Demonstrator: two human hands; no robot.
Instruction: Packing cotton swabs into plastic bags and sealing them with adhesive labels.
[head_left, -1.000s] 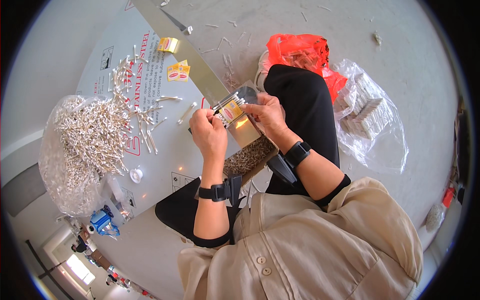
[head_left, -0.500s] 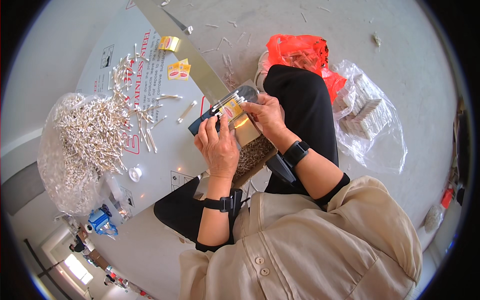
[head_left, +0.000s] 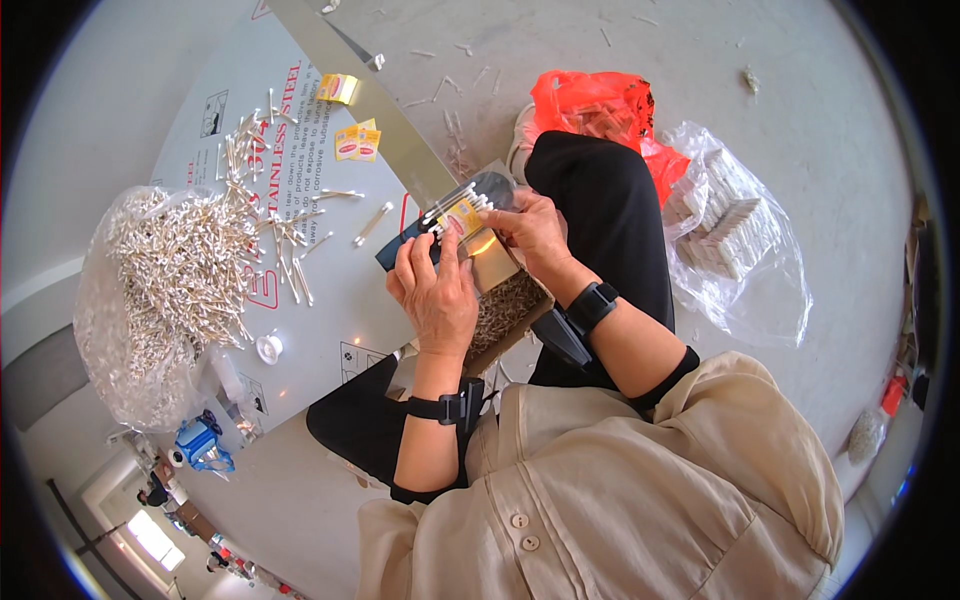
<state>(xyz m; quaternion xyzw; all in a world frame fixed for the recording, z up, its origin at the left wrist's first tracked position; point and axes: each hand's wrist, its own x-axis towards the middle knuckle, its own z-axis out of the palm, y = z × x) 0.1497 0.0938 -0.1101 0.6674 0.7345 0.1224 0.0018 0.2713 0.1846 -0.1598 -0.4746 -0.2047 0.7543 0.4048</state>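
Between my hands lies a small bundle of white-tipped cotton swabs (head_left: pixel 449 204) with a yellow label (head_left: pixel 461 217) on its near side. It rests over a dark, shiny metal piece (head_left: pixel 396 254) at the table's edge. My left hand (head_left: pixel 440 300) has its thumb and fingers bent around the bundle's lower left end. My right hand (head_left: pixel 535 235) pinches the other end by the label; its fingertips partly hide what they grip, perhaps clear film. Just below stands an open cardboard box (head_left: pixel 517 335) holding many thin sticks.
A clear bag (head_left: pixel 175 290) spills loose swabs over the table (head_left: pixel 325 265) at left. Small yellow labels (head_left: pixel 358 140) and a white spool-like piece (head_left: pixel 269 349) lie there. On the floor at right are a red bag (head_left: pixel 590 105) and a clear bag of white packs (head_left: pixel 735 235).
Both hands stay at the bundle with only slight shifts. My right fingers have moved a little along its upper end, and more of the label shows.
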